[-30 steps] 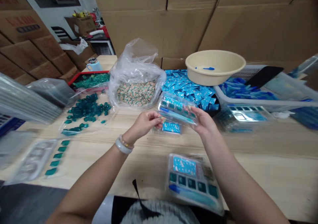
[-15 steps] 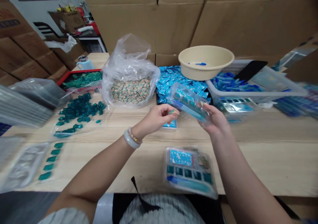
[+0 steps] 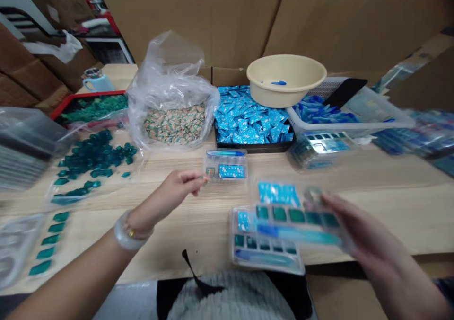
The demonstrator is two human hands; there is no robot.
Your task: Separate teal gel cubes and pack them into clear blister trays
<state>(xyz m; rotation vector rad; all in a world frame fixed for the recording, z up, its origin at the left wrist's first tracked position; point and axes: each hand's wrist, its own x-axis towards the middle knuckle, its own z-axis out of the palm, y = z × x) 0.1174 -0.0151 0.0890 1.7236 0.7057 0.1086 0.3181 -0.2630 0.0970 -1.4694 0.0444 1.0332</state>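
My right hand (image 3: 358, 232) grips a filled clear plastic tray (image 3: 296, 216) of teal squares, a blue packet and a blue stick, held low over a like tray (image 3: 264, 251) lying at the table's near edge. My left hand (image 3: 177, 190) is pinched, its fingertips at the left end of a partly filled tray (image 3: 226, 164) on the wooden table (image 3: 390, 187). A pale bangle sits on that wrist. What the pinch holds is too small to name.
Behind stand a clear bag of small sachets (image 3: 173, 121), a black tray of blue packets (image 3: 248, 119), a beige basin (image 3: 285, 78), a white basket of blue sticks (image 3: 347, 114). Loose teal pieces (image 3: 92, 156) and stacked empty trays (image 3: 24, 149) lie left. Cardboard boxes form the back wall.
My right hand has carried the filled tray down and toward me, over the tray at the near edge. My left hand has dropped to the partly filled tray on the table.
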